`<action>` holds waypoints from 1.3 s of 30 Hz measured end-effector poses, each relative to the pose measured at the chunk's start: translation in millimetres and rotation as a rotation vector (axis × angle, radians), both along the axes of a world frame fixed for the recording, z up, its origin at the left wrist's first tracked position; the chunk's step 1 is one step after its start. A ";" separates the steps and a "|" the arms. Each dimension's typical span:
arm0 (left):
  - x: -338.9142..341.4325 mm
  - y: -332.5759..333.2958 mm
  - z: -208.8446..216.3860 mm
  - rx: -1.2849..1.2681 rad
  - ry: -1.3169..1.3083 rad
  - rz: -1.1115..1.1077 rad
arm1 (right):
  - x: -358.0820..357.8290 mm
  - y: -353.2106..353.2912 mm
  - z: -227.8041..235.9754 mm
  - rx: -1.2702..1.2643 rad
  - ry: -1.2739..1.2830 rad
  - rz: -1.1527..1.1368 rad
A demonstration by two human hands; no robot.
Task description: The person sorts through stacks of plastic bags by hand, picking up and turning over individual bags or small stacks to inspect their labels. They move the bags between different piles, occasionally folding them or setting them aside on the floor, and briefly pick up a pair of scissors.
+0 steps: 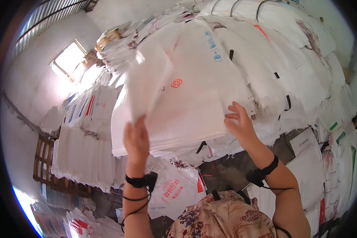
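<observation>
A flat white woven sack (194, 103) with a red round mark and blue print lies on top of a wide pile in front of me. My left hand (137, 139) is closed at the near-left edge, its fingers pinching a lifted, motion-blurred flap of the sack. Over the sack's near-right part, my right hand (240, 123) hovers with fingers bent and apart, nothing visible in them. Both wrists wear black bands with cables.
Bundled white sacks (83, 154) are stacked at left beside a wooden pallet (43, 158). More tied bundles (285, 51) cover the pile to the right. A printed sack (170, 190) lies below, near my body. A bright window (69, 59) is at far left.
</observation>
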State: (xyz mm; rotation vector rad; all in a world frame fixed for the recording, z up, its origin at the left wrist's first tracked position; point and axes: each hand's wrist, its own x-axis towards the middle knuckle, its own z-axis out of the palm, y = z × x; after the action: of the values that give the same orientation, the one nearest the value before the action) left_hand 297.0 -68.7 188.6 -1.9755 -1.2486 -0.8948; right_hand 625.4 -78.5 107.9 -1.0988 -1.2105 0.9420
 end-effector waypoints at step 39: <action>22.8 -8.6 -18.0 -0.087 0.405 -0.164 | -0.7 5.7 -4.2 -0.257 -0.030 0.175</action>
State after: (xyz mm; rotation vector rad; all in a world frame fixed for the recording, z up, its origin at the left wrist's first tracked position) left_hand 319.8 -77.3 170.6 -2.2135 -0.9176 -0.4832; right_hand 624.7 -72.8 103.7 -1.2255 -1.2488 1.2464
